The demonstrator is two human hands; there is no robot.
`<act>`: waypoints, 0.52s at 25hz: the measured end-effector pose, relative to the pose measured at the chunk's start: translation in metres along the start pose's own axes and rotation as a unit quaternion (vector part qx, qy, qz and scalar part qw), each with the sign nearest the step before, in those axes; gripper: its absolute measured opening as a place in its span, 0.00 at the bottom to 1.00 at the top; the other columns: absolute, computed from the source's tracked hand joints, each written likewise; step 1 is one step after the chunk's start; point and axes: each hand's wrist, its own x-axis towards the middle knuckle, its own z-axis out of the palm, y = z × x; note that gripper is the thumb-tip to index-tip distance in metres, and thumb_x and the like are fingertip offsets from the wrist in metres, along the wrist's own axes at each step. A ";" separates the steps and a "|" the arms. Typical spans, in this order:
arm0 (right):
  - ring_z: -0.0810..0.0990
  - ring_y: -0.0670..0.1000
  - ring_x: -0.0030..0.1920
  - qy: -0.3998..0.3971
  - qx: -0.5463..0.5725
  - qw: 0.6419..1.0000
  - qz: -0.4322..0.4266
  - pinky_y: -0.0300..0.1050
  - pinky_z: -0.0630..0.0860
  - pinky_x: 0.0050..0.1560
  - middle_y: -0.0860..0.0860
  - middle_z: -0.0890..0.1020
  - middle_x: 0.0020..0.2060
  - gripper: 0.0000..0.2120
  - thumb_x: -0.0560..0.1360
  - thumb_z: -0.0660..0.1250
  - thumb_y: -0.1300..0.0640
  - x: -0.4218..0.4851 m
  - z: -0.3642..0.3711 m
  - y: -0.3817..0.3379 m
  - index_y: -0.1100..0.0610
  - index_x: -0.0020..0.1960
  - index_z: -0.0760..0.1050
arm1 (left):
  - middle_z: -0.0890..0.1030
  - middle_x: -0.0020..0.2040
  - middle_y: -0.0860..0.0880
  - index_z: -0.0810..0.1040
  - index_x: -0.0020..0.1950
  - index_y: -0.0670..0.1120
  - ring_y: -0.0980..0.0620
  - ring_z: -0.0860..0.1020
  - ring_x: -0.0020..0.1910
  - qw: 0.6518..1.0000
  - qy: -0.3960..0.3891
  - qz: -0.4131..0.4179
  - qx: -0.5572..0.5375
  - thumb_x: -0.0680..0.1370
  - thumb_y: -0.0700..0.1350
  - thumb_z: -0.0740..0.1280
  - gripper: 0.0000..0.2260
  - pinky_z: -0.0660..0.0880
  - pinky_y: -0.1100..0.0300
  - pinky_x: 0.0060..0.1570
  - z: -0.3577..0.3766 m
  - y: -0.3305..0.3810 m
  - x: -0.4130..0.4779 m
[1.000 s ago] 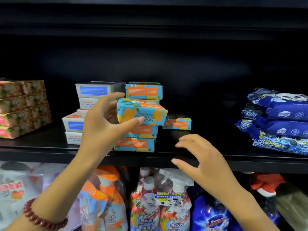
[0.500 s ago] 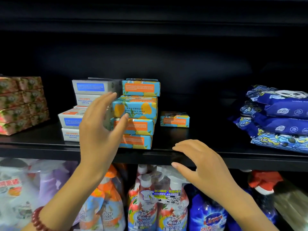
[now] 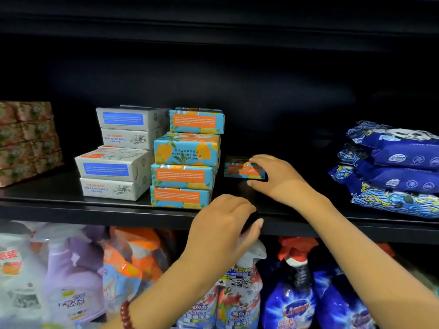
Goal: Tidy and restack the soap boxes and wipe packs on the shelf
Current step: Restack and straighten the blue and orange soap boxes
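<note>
**Right hand takes the lone soap box beside the stack**

The right hand (image 3: 282,181) reaches onto the black shelf (image 3: 59,198) and grips a single blue-and-orange soap box (image 3: 240,170), fingers curled over its top and thumb at its near side. This box lies flat, just right of the blue-and-orange stack (image 3: 185,172) and apart from it. The stack is four boxes high; the top box sits farther back than the three under it. Touching its left side are the white soap boxes (image 3: 114,167), two near and two farther back and higher. At the far left stand the floral boxes (image 3: 26,141). The wipe packs (image 3: 399,172) are piled at the right end of the shelf, well apart from the soap.

The left hand (image 3: 223,224) hangs in front of the shelf's near edge, fingers loosely curled and holding nothing; whether it touches the edge cannot be told. A bead bracelet (image 3: 125,314) circles that wrist. Spray bottles (image 3: 237,293) fill the level below
</note>
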 end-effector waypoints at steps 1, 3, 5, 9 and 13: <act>0.69 0.50 0.65 -0.016 -0.014 1.000 0.005 0.43 0.66 0.64 0.49 0.69 0.68 0.26 0.74 0.68 0.53 0.002 0.002 0.000 0.54 0.70 0.65 | 0.82 0.45 0.50 0.82 0.49 0.43 0.50 0.80 0.47 1.000 -0.005 -0.005 0.001 0.76 0.51 0.64 0.13 0.76 0.57 0.46 0.002 -0.001 -0.001; 0.67 0.50 0.67 -0.019 -0.036 0.999 0.005 0.42 0.64 0.66 0.50 0.67 0.69 0.27 0.75 0.66 0.53 0.003 0.005 0.000 0.53 0.72 0.63 | 0.82 0.46 0.52 0.83 0.49 0.45 0.53 0.80 0.48 1.000 -0.011 -0.020 -0.014 0.76 0.53 0.62 0.15 0.75 0.60 0.47 0.003 -0.003 -0.001; 0.66 0.50 0.67 -0.002 -0.046 0.999 -0.002 0.43 0.65 0.67 0.50 0.68 0.69 0.26 0.76 0.65 0.54 -0.002 0.005 0.001 0.53 0.72 0.63 | 0.82 0.47 0.53 0.83 0.50 0.46 0.54 0.79 0.49 0.999 -0.011 -0.033 -0.025 0.76 0.54 0.62 0.14 0.75 0.62 0.48 0.004 -0.004 -0.002; 0.68 0.49 0.63 0.049 -0.017 0.998 -0.041 0.40 0.66 0.61 0.49 0.73 0.63 0.21 0.75 0.66 0.56 -0.024 -0.002 0.003 0.54 0.68 0.69 | 0.83 0.46 0.53 0.83 0.49 0.47 0.55 0.79 0.47 0.999 -0.001 -0.042 -0.033 0.75 0.52 0.67 0.11 0.74 0.63 0.47 0.006 -0.003 -0.003; 0.72 0.46 0.53 0.127 0.078 0.987 -0.064 0.35 0.69 0.49 0.45 0.76 0.49 0.15 0.69 0.72 0.53 -0.044 -0.009 0.002 0.52 0.54 0.76 | 0.83 0.44 0.54 0.84 0.49 0.47 0.55 0.79 0.46 0.998 0.004 -0.047 -0.031 0.74 0.53 0.67 0.12 0.75 0.62 0.45 0.005 -0.002 -0.002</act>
